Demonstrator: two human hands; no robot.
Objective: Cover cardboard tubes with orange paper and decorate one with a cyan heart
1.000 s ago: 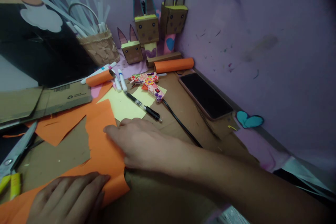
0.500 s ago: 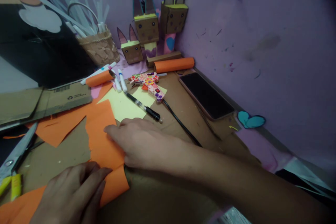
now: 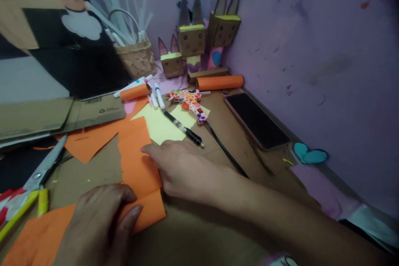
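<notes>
An orange paper strip (image 3: 136, 145) lies in front of me with a crease across its lower part and a rough left edge. My left hand (image 3: 99, 220) rests over the folded lower part, fingers curled and thumb apart from them, gripping the paper. At the right edge of the strip, my right hand (image 3: 174, 168) is closed on the paper, its fingertip on the surface. A longer orange sheet (image 3: 37, 235) runs out under the left hand. The fingers' undersides are hidden.
Scissors (image 3: 39, 178) lie at left. Beyond the hands are a black pen (image 3: 183, 126), yellow paper (image 3: 162, 122), a flowered glue gun (image 3: 191, 102) with a cord, and a phone (image 3: 257, 120). Cardboard rabbit figures (image 3: 192, 41) stand at the wall beside a basket (image 3: 137, 56).
The view has shifted, so everything sits further right in the picture. The thumb of my left hand has spread from its fingers. My right hand stays on the strip.
</notes>
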